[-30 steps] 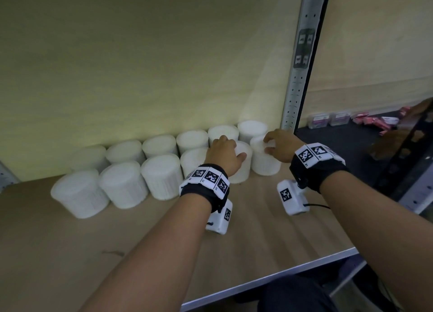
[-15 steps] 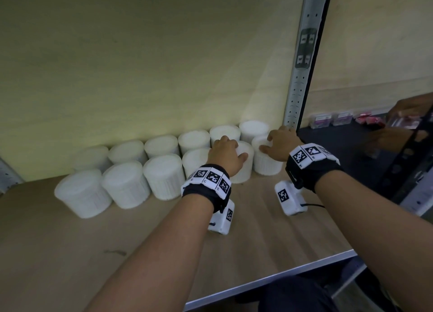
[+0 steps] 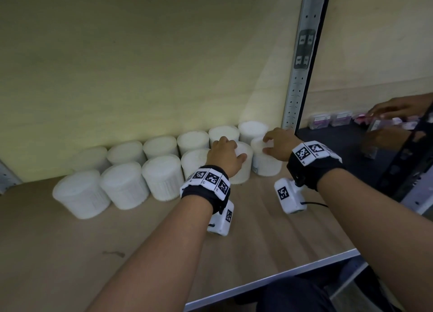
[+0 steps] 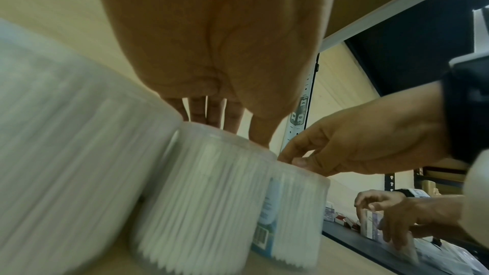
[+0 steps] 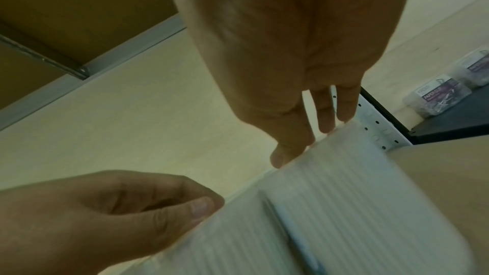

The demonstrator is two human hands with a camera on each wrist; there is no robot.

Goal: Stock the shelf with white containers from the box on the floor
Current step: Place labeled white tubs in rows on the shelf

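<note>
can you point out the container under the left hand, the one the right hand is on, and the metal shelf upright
container under the left hand (image 3: 243,169): head view, on its front side wall below the fingers.
container at the right hand (image 3: 266,165): head view, on its front side wall.
metal shelf upright (image 3: 297,77): head view, on its perforated grey face.

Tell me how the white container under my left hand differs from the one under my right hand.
The left-hand container stands second from the right in the front row, with neighbours on both sides; the right-hand container ends that row beside the metal upright. The right-hand container shows a blue label with a barcode; the left-hand container shows none. Both are white, ribbed, upright, and held from above, by the left hand and right hand.
</note>
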